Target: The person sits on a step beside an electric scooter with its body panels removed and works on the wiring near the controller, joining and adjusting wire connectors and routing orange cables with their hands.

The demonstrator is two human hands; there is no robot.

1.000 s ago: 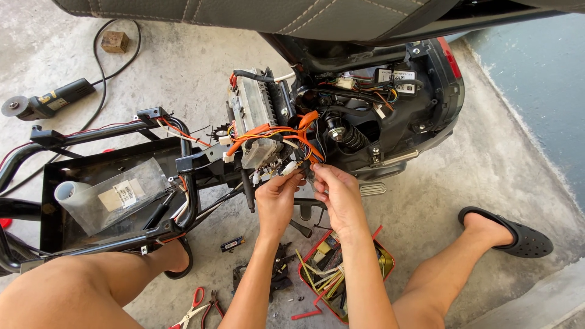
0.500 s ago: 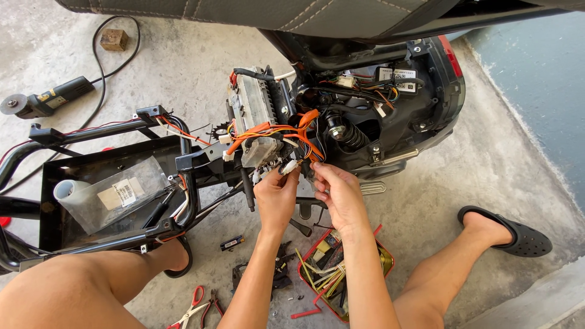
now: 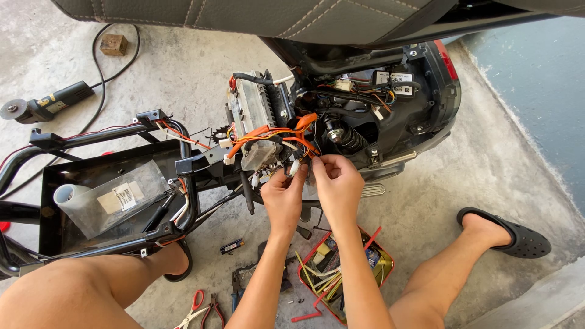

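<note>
A stripped scooter frame [image 3: 116,137] lies on concrete, with a silver finned controller box [image 3: 255,113] and orange wire bundle [image 3: 274,135] exposed at its middle. My left hand [image 3: 283,198] pinches a small white connector [image 3: 294,166] just under the bundle. My right hand [image 3: 338,183] is beside it, fingertips closed on wires next to the same connector. Both hands are below the black coil shock spring [image 3: 339,135]. The connector's detail is partly hidden by my fingers.
A red tin [image 3: 384,268] of wires and small parts sits under my forearms. Red-handled pliers [image 3: 198,307] lie by my left knee, and a small black part [image 3: 232,246] nearby. An angle grinder [image 3: 42,105] with its cord lies at far left. My black sandal [image 3: 518,234] is at right.
Both hands have stayed at the wire bundle, with only small finger movements on the connector. Nothing else has moved.
</note>
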